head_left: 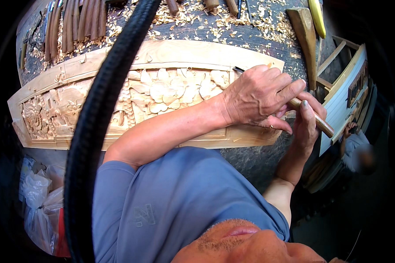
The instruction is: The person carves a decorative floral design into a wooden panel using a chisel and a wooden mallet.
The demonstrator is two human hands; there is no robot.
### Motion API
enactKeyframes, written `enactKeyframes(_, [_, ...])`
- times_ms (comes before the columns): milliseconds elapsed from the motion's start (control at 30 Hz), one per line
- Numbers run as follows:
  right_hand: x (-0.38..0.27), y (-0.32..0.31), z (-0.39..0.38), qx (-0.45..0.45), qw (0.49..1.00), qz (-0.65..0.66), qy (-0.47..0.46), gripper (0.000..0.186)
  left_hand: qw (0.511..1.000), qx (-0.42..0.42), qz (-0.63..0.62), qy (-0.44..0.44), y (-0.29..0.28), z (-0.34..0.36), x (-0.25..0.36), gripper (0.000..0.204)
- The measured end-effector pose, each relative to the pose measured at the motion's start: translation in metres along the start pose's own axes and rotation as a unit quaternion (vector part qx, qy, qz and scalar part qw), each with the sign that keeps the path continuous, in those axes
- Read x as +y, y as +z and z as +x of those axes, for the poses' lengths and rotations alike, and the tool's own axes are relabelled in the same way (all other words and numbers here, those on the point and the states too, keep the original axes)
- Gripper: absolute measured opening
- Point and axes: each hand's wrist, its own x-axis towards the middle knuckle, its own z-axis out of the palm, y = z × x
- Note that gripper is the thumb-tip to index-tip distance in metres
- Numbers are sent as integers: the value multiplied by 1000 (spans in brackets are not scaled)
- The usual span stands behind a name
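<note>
A wood-carving chisel with a round wooden handle lies slantwise over the right end of a pale carved wood panel. My left hand reaches across the panel and closes over the chisel's front part, hiding most of it. A dark blade tip shows just beyond its knuckles, at the edge of the carved field. My right hand grips the handle behind it, thumb along the wood, the butt end sticking out. Raised flowers and leaves fill the panel's recess left of my left hand.
Several wooden-handled tools lie in a row at the far left. Wood shavings litter the dark bench. A wooden mallet rests at the far right, beside a yellow object. Plastic bags stand lower left; another person is at right.
</note>
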Motion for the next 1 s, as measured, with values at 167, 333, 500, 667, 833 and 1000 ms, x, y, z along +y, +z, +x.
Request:
enactKeyframes(167, [-9, 0, 9, -43, 997, -35, -45, 37, 1000, 15, 5, -3, 4, -3, -3, 100])
enactKeyframes(333, [-38, 3, 28, -80, 986, -135, -64, 36, 998, 52, -20, 4, 5, 0, -2, 99])
enactKeyframes(500, [-27, -8, 41, -101, 981, -134, -94, 35, 996, 85, -15, 20, 12, 3, -7, 99])
enactKeyframes(667, [-6, -15, 41, -90, 991, -84, -43, 38, 1000, 20, -7, -16, 5, 0, -6, 100])
enactKeyframes(833, [10, -17, 34, -68, 993, -89, -31, 39, 999, 34, -4, -30, 7, 1, -7, 100])
enactKeyframes(1000, [19, -14, 36, -72, 997, -23, -27, 40, 997, 48, -7, -58, 6, 4, -5, 96])
